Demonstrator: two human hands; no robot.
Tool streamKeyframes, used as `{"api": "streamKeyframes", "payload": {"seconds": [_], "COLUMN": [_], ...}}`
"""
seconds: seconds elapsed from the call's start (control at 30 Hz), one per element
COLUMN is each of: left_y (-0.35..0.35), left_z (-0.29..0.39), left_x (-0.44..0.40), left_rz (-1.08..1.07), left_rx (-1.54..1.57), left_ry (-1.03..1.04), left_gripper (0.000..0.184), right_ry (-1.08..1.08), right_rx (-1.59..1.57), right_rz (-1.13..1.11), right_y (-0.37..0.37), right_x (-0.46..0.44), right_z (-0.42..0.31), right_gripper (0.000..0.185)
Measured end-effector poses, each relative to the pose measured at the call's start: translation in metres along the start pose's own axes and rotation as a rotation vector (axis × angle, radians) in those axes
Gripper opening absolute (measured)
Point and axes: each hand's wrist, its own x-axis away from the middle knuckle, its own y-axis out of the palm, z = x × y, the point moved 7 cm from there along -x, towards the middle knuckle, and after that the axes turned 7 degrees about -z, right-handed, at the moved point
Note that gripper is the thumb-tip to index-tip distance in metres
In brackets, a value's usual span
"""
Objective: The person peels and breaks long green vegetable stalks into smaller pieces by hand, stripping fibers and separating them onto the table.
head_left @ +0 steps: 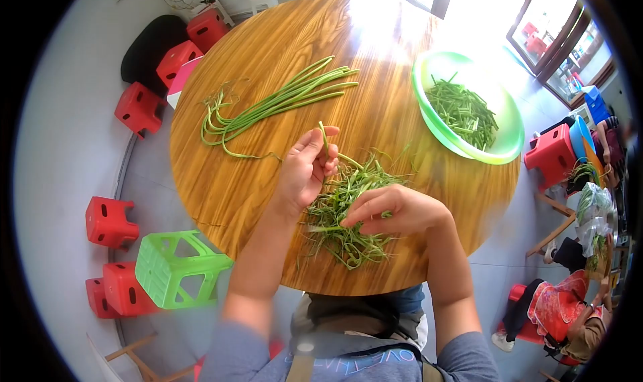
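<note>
My left hand (309,166) is closed round a green stem (323,137), whose upper end sticks up past the fingertips. To its right, my right hand (395,211) hovers over a heap of thin green scraps (355,248), thumb and fingers bent toward each other; pale green bits show by the fingertips, and whether they are held is unclear. A bundle of long green stems (268,107) lies on the wooden table (234,187) at the back left. Short cut green pieces (462,110) fill part of a light green basin (508,147) at the back right.
Red stools (110,222) and a green stool (164,268) stand on the floor at the left. Another red stool (552,155) is at the right. A seated person (569,308) in a red patterned apron is at the lower right, beside another table with greens.
</note>
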Motion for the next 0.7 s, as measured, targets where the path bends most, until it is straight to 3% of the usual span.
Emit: {"api": "streamKeyframes", "payload": {"seconds": [0.1,0.13,0.23,0.37,0.5,0.7], "left_y": [0.019,0.022,0.025,0.025,0.043,0.049], "left_z": [0.001,-0.001,-0.001,-0.008,-0.021,-0.027], "left_x": [0.004,0.006,0.008,0.006,0.014,0.015], "left_rz": [0.0,-0.001,-0.049,-0.071,-0.163,-0.235], "left_rx": [-0.082,-0.11,-0.183,-0.254,-0.469,-0.65], "left_ry": [-0.05,-0.074,-0.073,-0.06,-0.191,-0.17], "left_gripper": [0.024,0.025,0.021,0.017,0.019,0.022], "right_ry": [0.177,0.219,0.277,0.159,0.194,0.095], "right_rx": [0.144,0.059,-0.039,-0.262,-0.581,-0.628], "right_rz": [0.259,0.391,0.436,0.713,0.675,0.818], "right_y": [-0.02,-0.027,-0.032,-0.04,-0.039,-0.046], "right_x": [0.005,0.008,0.014,0.013,0.014,0.019], "right_z": [0.02,0.021,0.022,0.023,0.041,0.05], "right_gripper": [0.014,0.019,0.02,0.019,0.022,0.017]}}
